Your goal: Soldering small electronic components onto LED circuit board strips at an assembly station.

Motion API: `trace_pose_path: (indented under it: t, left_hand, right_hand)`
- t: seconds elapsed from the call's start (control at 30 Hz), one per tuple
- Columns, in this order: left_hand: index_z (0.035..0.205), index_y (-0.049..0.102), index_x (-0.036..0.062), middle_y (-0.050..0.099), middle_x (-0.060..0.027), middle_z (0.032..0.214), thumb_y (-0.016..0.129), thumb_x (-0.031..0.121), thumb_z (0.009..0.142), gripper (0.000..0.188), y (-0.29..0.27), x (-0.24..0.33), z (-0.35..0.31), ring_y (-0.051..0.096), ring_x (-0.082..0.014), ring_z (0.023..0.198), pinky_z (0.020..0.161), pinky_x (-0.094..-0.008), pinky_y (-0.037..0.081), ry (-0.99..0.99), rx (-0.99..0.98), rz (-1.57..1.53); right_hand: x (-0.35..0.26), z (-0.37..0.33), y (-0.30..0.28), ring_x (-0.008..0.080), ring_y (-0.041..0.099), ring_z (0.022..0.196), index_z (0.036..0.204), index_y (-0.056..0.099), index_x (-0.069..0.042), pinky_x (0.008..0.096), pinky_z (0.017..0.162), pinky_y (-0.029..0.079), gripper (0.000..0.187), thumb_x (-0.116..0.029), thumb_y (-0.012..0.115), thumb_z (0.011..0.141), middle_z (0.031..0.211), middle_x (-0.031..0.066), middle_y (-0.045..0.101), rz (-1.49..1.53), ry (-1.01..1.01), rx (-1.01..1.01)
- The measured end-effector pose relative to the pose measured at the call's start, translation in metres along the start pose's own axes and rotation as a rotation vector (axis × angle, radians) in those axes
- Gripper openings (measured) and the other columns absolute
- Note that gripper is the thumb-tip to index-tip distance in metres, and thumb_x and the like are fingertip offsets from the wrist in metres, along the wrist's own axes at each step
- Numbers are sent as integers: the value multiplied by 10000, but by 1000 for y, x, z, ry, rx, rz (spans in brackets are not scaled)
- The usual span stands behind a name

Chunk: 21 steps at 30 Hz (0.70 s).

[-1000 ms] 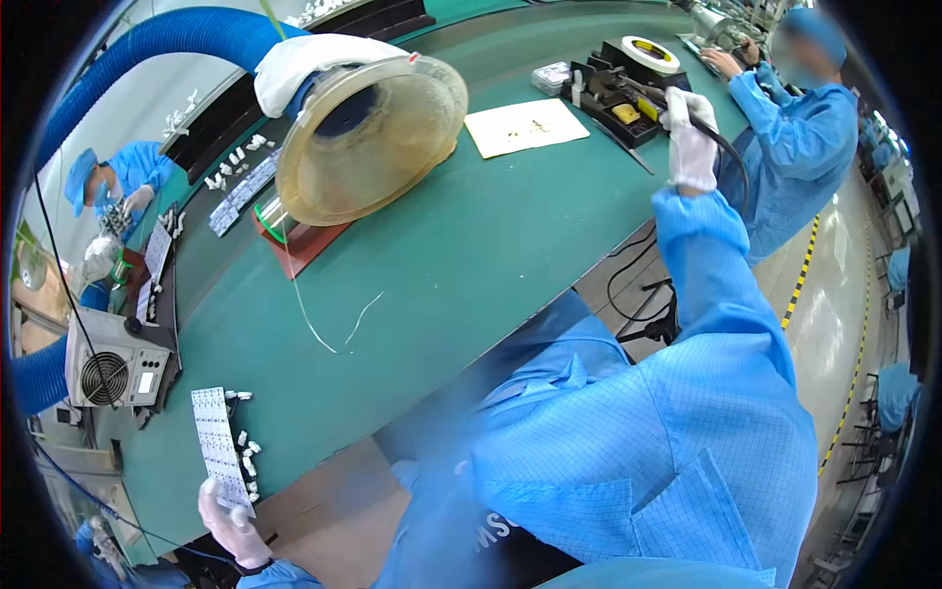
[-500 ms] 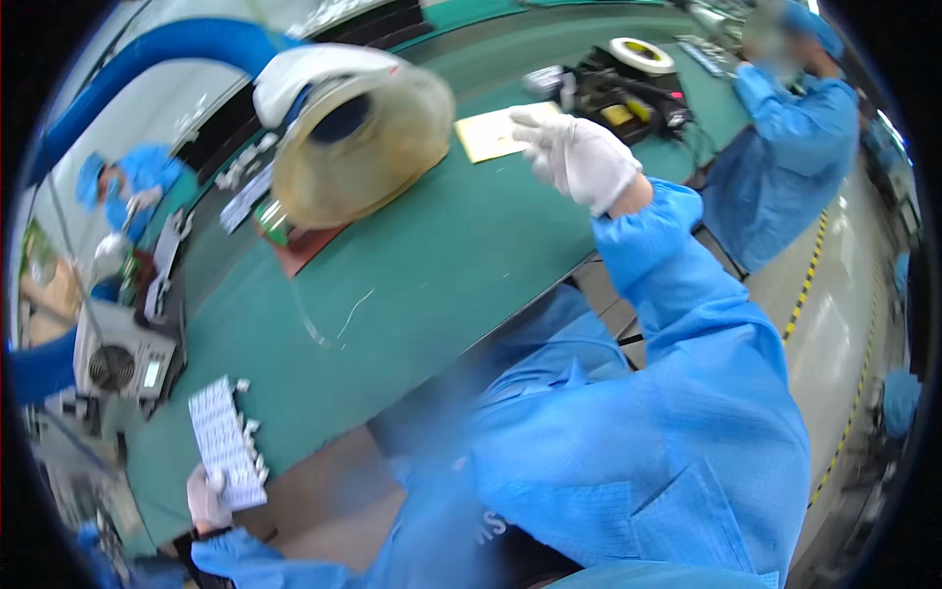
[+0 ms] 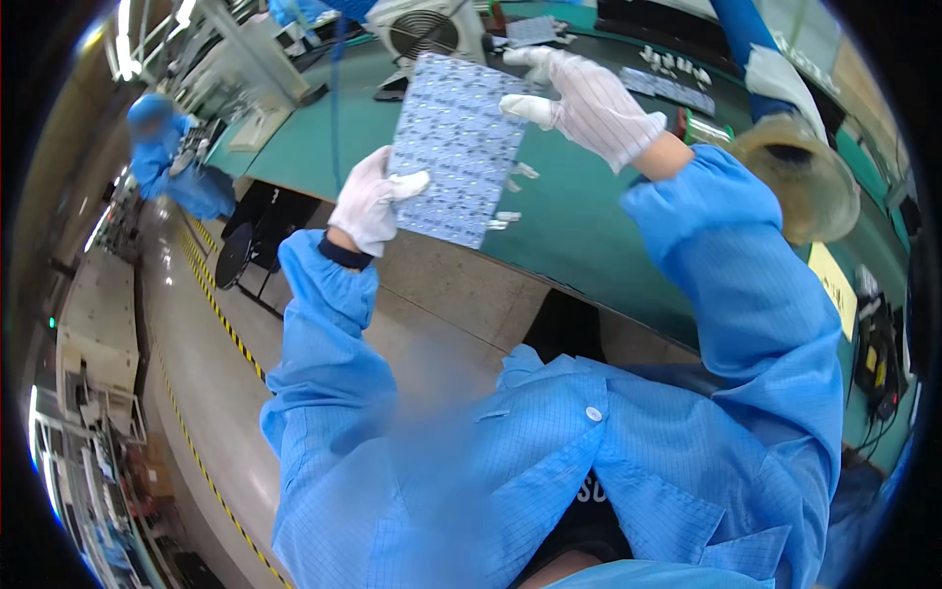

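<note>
My left hand [image 3: 368, 203], in a white glove, grips the lower left edge of a pale blue circuit board panel [image 3: 456, 147], its thumb lying on the face. Rows of small parts cover the panel, which is tilted up over the table's front edge. At the panel's upper right corner is my right hand [image 3: 594, 103], also gloved, with thumb and fingers apart. Its thumb tip overlaps the panel's edge; whether it touches I cannot tell. Small white pieces [image 3: 505, 221] show beside the panel's right edge.
On the green table [image 3: 613, 221] a yellowed fume hood [image 3: 795, 182] stands to the right, near a yellow sheet [image 3: 832, 285] and a black tool case [image 3: 878, 363]. A box with a fan [image 3: 424, 34] stands behind the panel. More boards [image 3: 667, 88] lie farther back. Someone in blue [image 3: 162, 157] works far left.
My view has swung left. The panel, low at the left in my left hand before, is now raised in front of me. My right hand has come from the yellow sheet to the panel's corner.
</note>
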State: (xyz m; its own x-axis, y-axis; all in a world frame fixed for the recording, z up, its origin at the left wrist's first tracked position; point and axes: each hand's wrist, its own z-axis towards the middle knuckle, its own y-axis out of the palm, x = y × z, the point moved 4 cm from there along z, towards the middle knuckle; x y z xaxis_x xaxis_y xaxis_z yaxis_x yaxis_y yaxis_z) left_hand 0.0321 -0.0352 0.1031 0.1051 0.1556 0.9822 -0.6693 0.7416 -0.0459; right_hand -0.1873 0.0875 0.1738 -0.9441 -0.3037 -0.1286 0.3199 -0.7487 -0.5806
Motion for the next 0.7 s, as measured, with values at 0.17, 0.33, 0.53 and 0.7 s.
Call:
trace_pose_path:
  t: [0.17,0.33,0.53,0.7]
  left_hand:
    - [1159,517,-18,597,-177,1075,738,334,736,593,-22,-18,26,576,-253,983,866,-340,448,-8,2,1067]
    - [1257,462,29,586,-172,1108,563,496,838,635,-17,0,92,561,-260,1032,894,-323,440,186,-57,904]
    - [1063,645,44,632,-110,1042,493,429,899,445,-11,-15,144,546,-206,996,925,-287,377,312,-268,524]
    - [976,705,120,667,-131,982,583,438,840,367,-2,-37,169,611,-268,956,843,-320,461,209,-69,875]
  right_hand:
    - [70,-7,111,368,612,834,1055,598,10,421,759,481,507,-453,456,903,917,232,626,-150,158,-689]
    - [77,-10,124,363,608,831,931,639,8,415,756,475,419,-337,403,938,837,205,639,-253,244,-661]
    - [47,14,120,340,615,754,863,655,21,389,695,463,335,-306,583,857,799,197,647,-35,131,-223]
    - [53,8,126,362,614,743,834,683,-15,402,675,459,509,-514,587,796,779,227,633,35,558,-331]
